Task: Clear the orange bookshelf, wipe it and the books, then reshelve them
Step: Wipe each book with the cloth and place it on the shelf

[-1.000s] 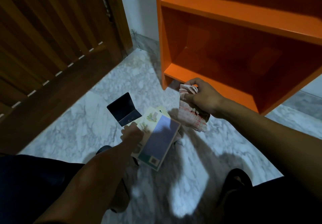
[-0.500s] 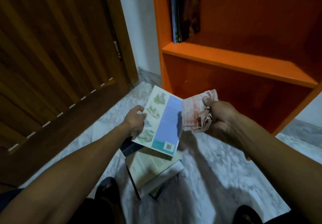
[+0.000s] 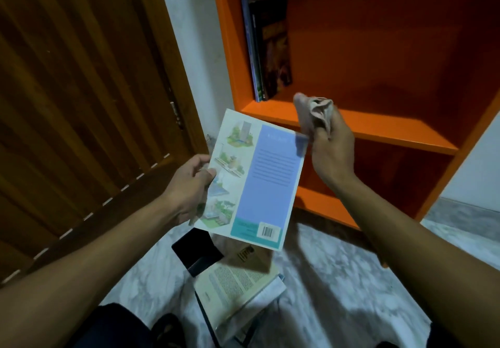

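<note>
The book (image 3: 259, 182) is a thin paperback held up in the air in front of the orange bookshelf (image 3: 351, 125), its back cover facing the camera. That cover has a pale cream strip down its left side with four small green-and-grey landscape pictures, a large lavender-blue panel with fine lines of print to the right, and a teal band along the bottom with a white barcode at the lower right corner. Its long axis runs roughly up and down, leaning a little so the top edge tips left and away toward the shelf while the barcode end points down toward the floor.

The left hand (image 3: 189, 185) grips the book at the middle of its left edge, thumb on the cover and fingers curled behind. The right hand (image 3: 330, 144) is closed around a bunched, pale pinkish cloth (image 3: 313, 112), which sticks up above the fist and meets the book's top right corner.

Behind the cloth, a few dark books (image 3: 267, 47) stand upright against the left wall of the shelf's upper compartment. Below the held book, on the marble floor (image 3: 338, 280), lies a loose pile of books (image 3: 238, 285) with a dark one (image 3: 197, 250) at its upper left. A brown wooden door (image 3: 81, 90) fills the left side.
</note>
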Available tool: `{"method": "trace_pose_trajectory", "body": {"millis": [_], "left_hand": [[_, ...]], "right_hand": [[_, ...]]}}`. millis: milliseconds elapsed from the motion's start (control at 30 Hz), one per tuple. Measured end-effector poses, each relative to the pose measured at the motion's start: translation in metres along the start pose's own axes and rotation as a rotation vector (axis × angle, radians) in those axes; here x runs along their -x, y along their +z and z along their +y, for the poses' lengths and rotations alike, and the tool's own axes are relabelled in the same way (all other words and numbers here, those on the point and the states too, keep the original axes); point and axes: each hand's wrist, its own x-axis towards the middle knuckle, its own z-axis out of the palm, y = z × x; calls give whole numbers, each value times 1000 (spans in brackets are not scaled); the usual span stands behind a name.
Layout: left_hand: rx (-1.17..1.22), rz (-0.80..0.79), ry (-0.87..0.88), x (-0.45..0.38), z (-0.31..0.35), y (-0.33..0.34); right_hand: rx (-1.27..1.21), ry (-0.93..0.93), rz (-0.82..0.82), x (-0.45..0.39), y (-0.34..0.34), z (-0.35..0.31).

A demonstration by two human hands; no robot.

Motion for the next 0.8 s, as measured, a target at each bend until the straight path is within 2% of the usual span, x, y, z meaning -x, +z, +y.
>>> {"method": "trace_pose_trajectory", "body": {"millis": [100,167,433,567,700,800], "left_hand": [[33,-22,31,6,0,20],[71,-12,40,6,0,29],[137,9,7,5,-4,31],[241,155,-6,-4,0,32],[261,324,10,-17,-4,18],[299,365,-28,-17,-4,7]], "right_hand": [[330,-111,-201,2,7,5],[481,-159,-242,10,7,9],[568,-382,-410,38,-2,26],[557,-554,-606,73,8,39],[385,-441,-842,103,12,42],[331,-426,-900,112,14,37]]}}
